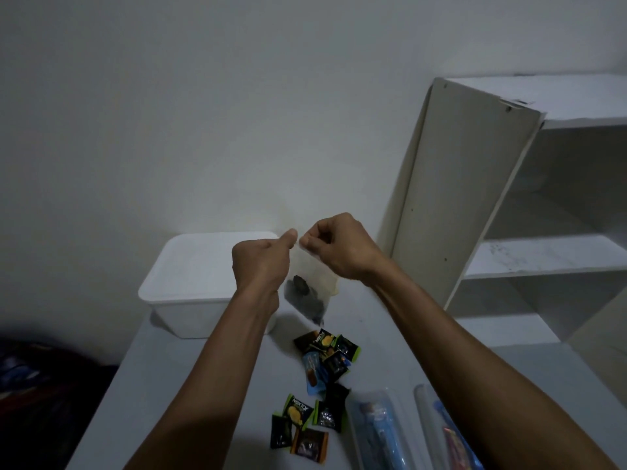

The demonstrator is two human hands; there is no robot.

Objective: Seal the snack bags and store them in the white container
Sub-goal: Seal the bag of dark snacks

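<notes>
A clear plastic bag [307,293] with dark snacks at its bottom hangs above the table. My left hand [263,262] and my right hand [339,247] both pinch its top edge, thumbs nearly touching. The white container [200,283] stands open on the table just left of and behind my left hand. Several small wrapped snacks [325,354] lie loose on the table below the bag, with another cluster of snack packets [305,425] nearer me. Two more clear bags [380,432] with blue and coloured contents lie at the bottom right.
A white table [190,401] carries everything. A white shelf unit [543,256] with an angled side panel [454,198] stands at the right, close to my right forearm. A plain wall is behind. Dark fabric [44,385] lies at the lower left, off the table.
</notes>
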